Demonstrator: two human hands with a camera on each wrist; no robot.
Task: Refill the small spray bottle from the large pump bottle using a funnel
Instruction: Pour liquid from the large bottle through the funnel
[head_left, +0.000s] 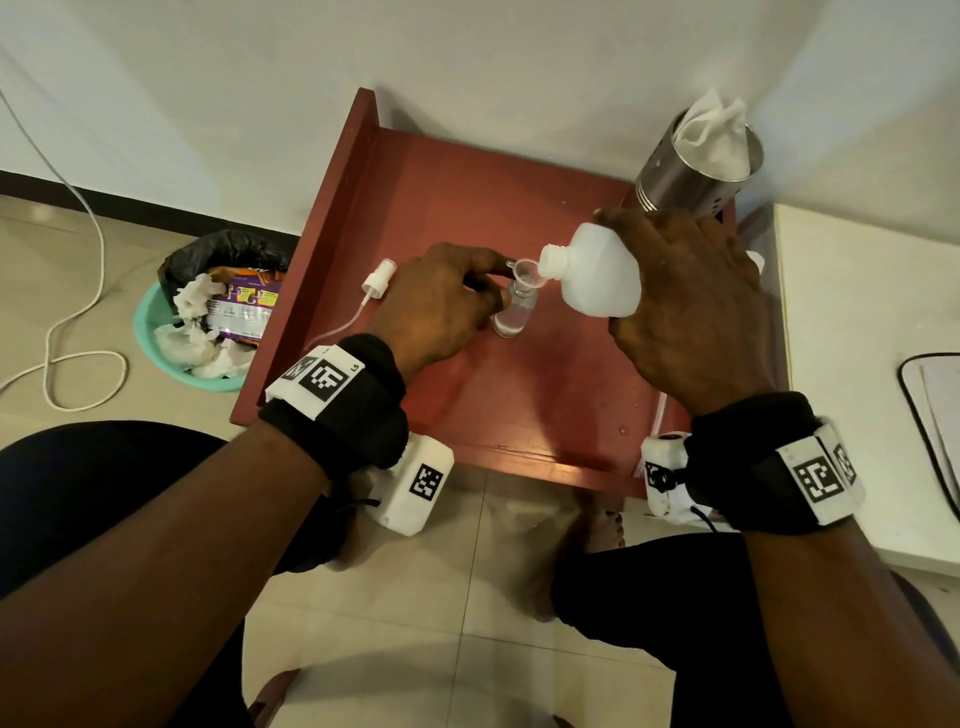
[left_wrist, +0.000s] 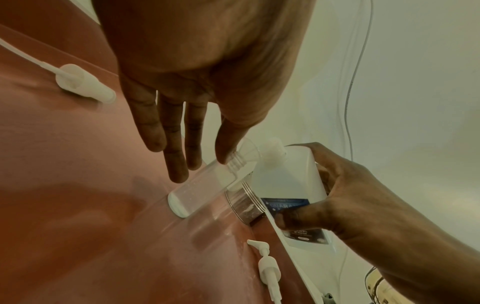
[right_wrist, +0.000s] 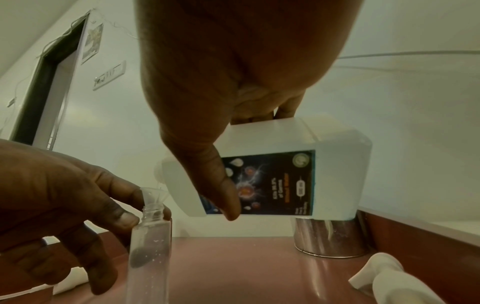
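Observation:
On the red table (head_left: 519, 415) stands the small clear spray bottle (head_left: 510, 318), capless and partly filled, with a clear funnel (head_left: 527, 270) in its neck. My left hand (head_left: 506, 278) pinches the bottle's neck between thumb and forefinger; the other fingers (left_wrist: 176, 156) hang straight. My right hand (head_left: 675, 280) grips the large white bottle (head_left: 592, 275) from above and tilts it, its open mouth at the funnel's rim. In the right wrist view the labelled large bottle (right_wrist: 335, 164) hangs above the table, and the thumb lies across its label. No stream of liquid can be made out.
The spray head (head_left: 378, 275) with its tube lies left of my left hand. The white pump head (left_wrist: 267, 269) lies near the table's right edge. A steel canister (head_left: 696, 171) holding tissue stands at the back right. On the floor at left are a green bin (head_left: 208, 322) and a white cable (head_left: 78, 322).

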